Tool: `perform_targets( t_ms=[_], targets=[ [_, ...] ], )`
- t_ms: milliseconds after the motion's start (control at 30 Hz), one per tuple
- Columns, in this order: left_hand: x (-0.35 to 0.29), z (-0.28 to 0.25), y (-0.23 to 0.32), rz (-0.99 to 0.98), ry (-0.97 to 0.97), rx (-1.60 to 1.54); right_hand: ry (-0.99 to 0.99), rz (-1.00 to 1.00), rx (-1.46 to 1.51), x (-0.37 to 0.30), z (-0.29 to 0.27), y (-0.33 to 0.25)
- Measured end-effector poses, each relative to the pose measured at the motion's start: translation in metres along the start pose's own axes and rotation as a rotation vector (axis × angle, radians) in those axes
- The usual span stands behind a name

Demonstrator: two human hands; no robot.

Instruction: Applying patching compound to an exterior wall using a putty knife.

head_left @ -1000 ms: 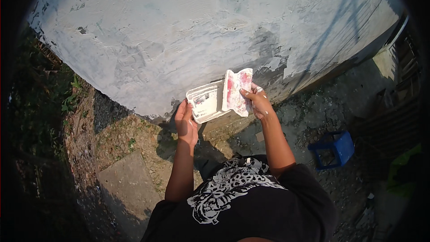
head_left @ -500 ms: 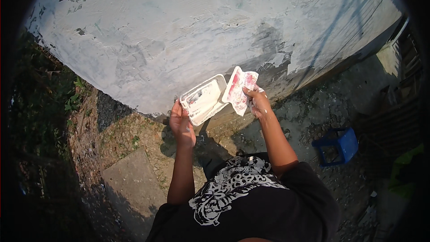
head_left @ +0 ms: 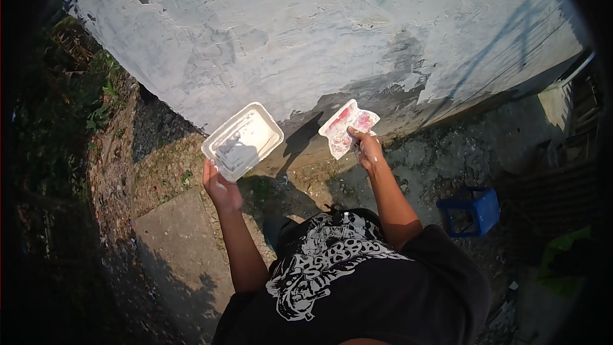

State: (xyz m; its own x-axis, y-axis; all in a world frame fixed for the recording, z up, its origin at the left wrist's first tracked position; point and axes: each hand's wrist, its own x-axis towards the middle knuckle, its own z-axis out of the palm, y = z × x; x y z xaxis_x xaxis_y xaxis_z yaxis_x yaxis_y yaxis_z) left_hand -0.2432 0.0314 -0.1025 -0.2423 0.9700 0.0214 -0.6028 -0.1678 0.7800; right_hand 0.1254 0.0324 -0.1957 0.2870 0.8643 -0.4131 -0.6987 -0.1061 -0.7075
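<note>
My left hand (head_left: 223, 193) is closed on the near left edge of a shallow white rectangular tray (head_left: 276, 131), its fingers partly hidden beneath. White paste smears the inside of the tray, and a shadow falls across it. In my right hand (head_left: 368, 152) is a putty spreader (head_left: 345, 131), white with pink and red patches, pinched with the thumb on top. White paste marks both hands. Tray and spreader are apart, and both are in front of a wall (head_left: 274, 45) with a rough white coat and bare grey patches low down.
A blue plastic stool (head_left: 470, 212) stands on the ground at the right. A concrete slab (head_left: 182, 243) lies at the lower left, beside gravelly soil. Plants (head_left: 105, 105) grow near the wall's left corner. Corrugated sheeting (head_left: 543, 188) is at the far right.
The tray has moved left, away from the spreader, and turned to face up more. The spreader has hardly moved, so a wide gap now parts the two.
</note>
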Motion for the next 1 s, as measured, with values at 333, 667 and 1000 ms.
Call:
perform_targets(
  t_ms=[333,667,1000],
  targets=[
    [0.046,-0.093,0.07,-0.159,0.028,0.221,0.013,-0.057,-0.228,-0.024,0.075,0.125],
    [0.069,-0.202,0.131,-0.262,0.084,0.24,0.282,-0.42,-0.244,-0.021,0.183,0.239],
    [0.101,-0.243,0.148,-0.304,-0.005,0.142,0.291,-0.604,-0.434,-0.041,0.223,0.266]
  ],
)
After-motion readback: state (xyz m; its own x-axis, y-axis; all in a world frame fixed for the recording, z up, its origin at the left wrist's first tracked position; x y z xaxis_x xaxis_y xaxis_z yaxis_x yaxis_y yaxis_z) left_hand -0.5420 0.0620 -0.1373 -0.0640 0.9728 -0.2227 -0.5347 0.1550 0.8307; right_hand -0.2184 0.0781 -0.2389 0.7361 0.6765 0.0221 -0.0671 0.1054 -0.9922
